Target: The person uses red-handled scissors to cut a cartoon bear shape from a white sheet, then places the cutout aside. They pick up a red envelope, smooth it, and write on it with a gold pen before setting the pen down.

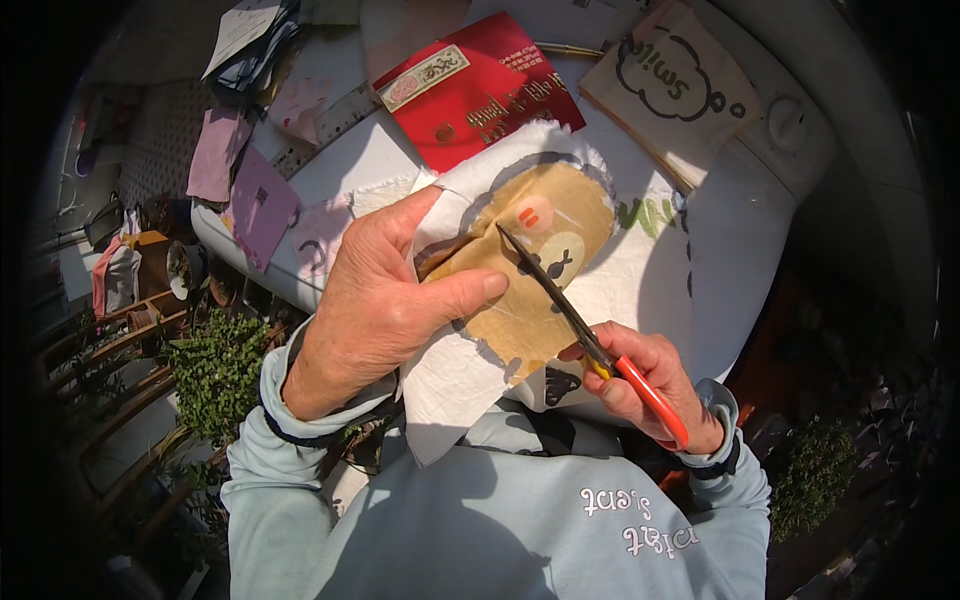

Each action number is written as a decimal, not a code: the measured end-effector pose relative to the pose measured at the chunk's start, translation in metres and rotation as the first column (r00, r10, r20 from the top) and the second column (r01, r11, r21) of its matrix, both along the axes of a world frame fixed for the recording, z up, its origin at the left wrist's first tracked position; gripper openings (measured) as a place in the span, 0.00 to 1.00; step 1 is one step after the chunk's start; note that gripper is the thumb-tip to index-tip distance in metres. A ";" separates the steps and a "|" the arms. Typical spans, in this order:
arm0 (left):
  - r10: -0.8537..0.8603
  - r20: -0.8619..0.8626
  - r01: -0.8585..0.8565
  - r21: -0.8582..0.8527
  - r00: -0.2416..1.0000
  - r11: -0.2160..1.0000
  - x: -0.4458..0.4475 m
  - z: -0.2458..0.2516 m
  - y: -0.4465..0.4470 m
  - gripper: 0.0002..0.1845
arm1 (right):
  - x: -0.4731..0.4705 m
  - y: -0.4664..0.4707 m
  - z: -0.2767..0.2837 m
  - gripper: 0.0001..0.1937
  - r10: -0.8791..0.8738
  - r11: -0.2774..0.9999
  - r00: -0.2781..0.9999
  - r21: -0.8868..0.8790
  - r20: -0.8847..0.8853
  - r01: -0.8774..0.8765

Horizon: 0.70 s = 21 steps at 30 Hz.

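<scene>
My left hand grips a white cloth piece with a tan bear face printed inside a dark grey outline. Its thumb presses on the tan print, while its fingers go out of sight behind the cloth. The upper edge of the cloth is frayed. In my right hand is a pair of scissors with orange-red and yellow handles. The dark blades lie across the front of the bear print and look closed or nearly so, with the tip near a pink cheek spot. Whether the blades touch the cloth, I cannot tell.
Beneath the work is a white rounded surface with a round dial. Around it lie a red printed packet, a cloth stack with drawn lettering, pink cloths, a ruler and a pen. Potted plants stand left.
</scene>
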<state>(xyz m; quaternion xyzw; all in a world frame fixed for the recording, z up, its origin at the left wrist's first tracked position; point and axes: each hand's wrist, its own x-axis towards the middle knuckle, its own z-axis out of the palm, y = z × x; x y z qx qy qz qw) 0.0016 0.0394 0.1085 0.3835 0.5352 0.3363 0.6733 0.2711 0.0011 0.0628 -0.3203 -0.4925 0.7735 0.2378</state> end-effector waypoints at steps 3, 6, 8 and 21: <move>-0.028 -0.002 0.028 0.039 1.000 0.999 -0.002 -0.001 0.000 0.30 | -0.001 -0.001 -0.001 0.18 -0.005 1.000 1.000 0.015 0.007 0.005; 0.015 -0.034 -0.009 0.172 0.999 0.985 -0.005 -0.003 0.000 0.22 | -0.003 -0.002 0.001 0.18 -0.014 0.999 1.000 0.037 0.012 0.014; 0.071 0.009 -0.072 0.086 0.997 0.994 -0.010 -0.004 0.000 0.16 | -0.004 -0.004 0.003 0.21 -0.037 0.999 0.998 -0.016 0.042 0.038; 0.126 0.003 -0.126 0.071 0.992 0.990 -0.014 0.004 -0.004 0.25 | -0.003 -0.006 0.000 0.20 0.043 0.996 0.994 0.073 0.098 -0.051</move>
